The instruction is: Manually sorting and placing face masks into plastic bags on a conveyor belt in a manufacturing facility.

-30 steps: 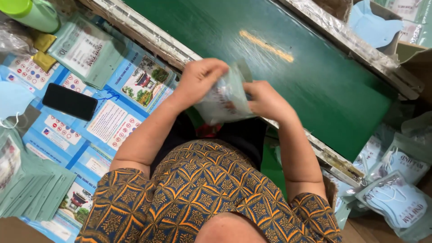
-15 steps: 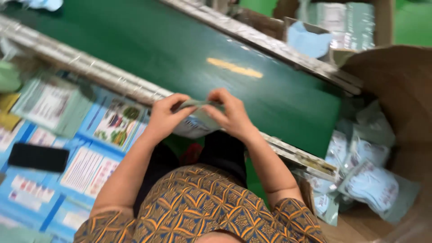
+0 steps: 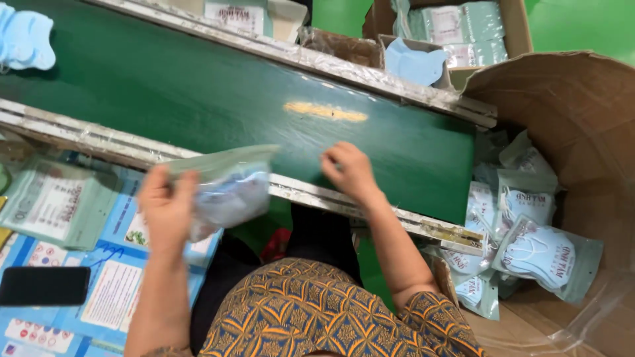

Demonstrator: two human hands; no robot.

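Left hand (image 3: pixel 167 210) closed around a pale green packet (image 3: pixel 225 185), held over the near edge of the green belt (image 3: pixel 198 92). Right hand (image 3: pixel 348 172) loosely curled, empty, resting on belt's metal rail (image 3: pixel 397 221).

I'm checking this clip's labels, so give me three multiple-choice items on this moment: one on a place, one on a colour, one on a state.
1. Where does the black phone lie?
A. on the blue printed sheets at lower left
B. on the green belt
C. in the cardboard box

2. What colour is the conveyor belt?
A. red
B. dark green
C. white

3. What is the state of the left hand?
A. empty and flat on the belt
B. holding a clear packet with a pale mask inside
C. gripping the phone

Answers:
1. A, as the phone rests on the sheets beside the person's left arm.
2. B, as the belt between the metal rails is dark green.
3. B, as the packet is held up in that hand, while the right hand is empty at the belt edge.
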